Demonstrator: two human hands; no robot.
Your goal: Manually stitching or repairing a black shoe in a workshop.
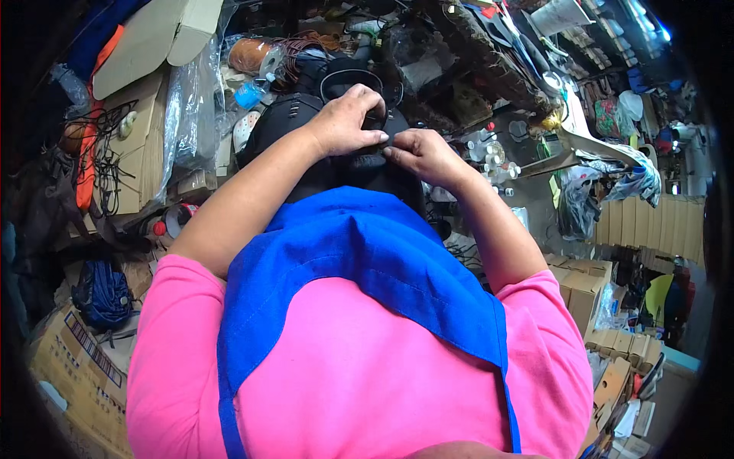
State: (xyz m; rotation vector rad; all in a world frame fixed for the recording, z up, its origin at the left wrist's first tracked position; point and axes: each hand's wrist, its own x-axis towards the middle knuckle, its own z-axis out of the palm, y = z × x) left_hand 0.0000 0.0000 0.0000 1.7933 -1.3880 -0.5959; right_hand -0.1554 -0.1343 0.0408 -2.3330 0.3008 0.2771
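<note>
The person, in a pink shirt (329, 375) and blue apron (451, 291), has both hands at a black item (363, 163) above the lap, just beyond the apron's edge. The left hand (348, 122) is bent over it with fingers curled and thumb extended toward the right hand; whether it grips any material cannot be told, dark lying against dark. The right hand (423, 157) is closed, thumb and forefinger pinching the black item's near edge. The two thumbs are near each other. A black hoop (352, 75) stands just beyond the left hand. Left of the hoop lie a blue bottle (249, 95) and an orange spool (248, 55); clear bottles (493, 157) lie right of the right hand.
</note>
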